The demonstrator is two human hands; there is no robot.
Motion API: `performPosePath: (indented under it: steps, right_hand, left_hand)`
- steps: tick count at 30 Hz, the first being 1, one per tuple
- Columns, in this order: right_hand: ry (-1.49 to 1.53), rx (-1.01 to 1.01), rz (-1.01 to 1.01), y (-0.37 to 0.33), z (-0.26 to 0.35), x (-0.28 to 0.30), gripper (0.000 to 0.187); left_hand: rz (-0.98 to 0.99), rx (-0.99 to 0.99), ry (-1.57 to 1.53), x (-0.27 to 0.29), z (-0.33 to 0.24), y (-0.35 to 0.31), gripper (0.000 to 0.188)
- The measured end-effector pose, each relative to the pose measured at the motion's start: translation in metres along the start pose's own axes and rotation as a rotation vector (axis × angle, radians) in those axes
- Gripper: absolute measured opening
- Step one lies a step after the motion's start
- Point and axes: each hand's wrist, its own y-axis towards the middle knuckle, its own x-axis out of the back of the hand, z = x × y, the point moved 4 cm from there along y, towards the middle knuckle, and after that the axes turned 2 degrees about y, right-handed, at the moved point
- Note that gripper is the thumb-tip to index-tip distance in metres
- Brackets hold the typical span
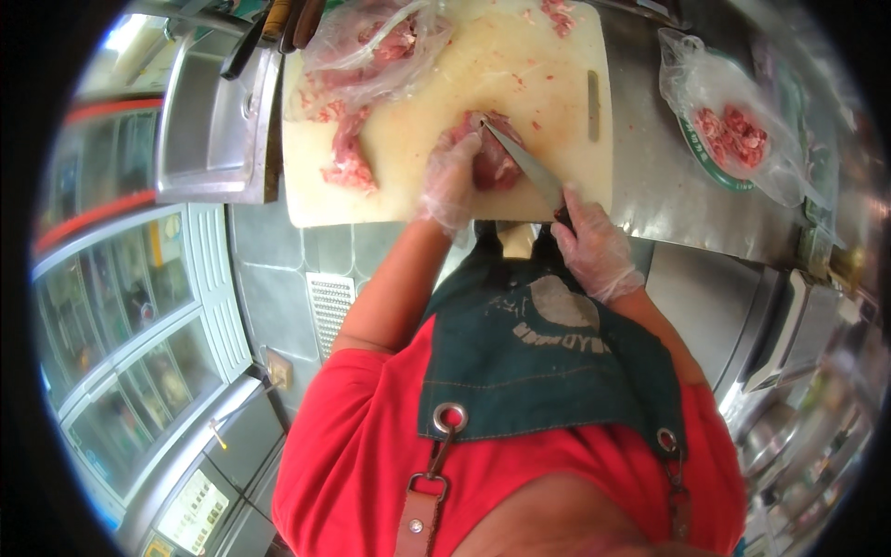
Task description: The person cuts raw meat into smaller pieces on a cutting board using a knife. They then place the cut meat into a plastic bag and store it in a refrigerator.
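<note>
Knife (525, 165) resting on raw meat (498, 167) at the board's near side

The raw meat, a dark-red lump, is lying toward the near edge of a cream cutting board (548, 70). A gloved left hand (450, 176) is gripping its left side, while a gloved right hand (594, 246) is grasping the knife by its handle, the tip appearing to touch the lump's far end beside the left fingers. The lump is probably feeling soft, fairly light and slippery under thin plastic; a broad hold along its left flank, fingertips tucked away from the blade, is seeming surest. Farther up the board, a clear plastic bag (422, 60) is holding more meat, with a pale-streaked strip (351, 153) trailing just beside it. On the steel counter (640, 176), a green-rimmed plate (710, 169) is sitting among rumpled clear wrap (687, 65) with chopped meat (733, 137); whether the wrap is enclosing those pieces cannot be told.
</note>
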Motion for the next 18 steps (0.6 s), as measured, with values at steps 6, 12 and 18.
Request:
performPosePath:
  steps: [6, 12, 18]
  right_hand:
    - [0.014, 0.030, -0.035, -0.002, 0.006, -0.004, 0.062]
    - [-0.131, 0.057, -0.093, -0.003, 0.008, -0.006, 0.061]
    - [-0.147, 0.128, -0.093, -0.007, 0.005, 0.008, 0.065]
  left_hand:
    - [-0.066, -0.039, 0.258, 0.015, 0.005, 0.007, 0.023]
    - [-0.057, -0.075, 0.449, 0.012, 0.005, 0.006, 0.019]
    - [-0.037, -0.178, 0.597, 0.030, 0.025, 0.024, 0.016]
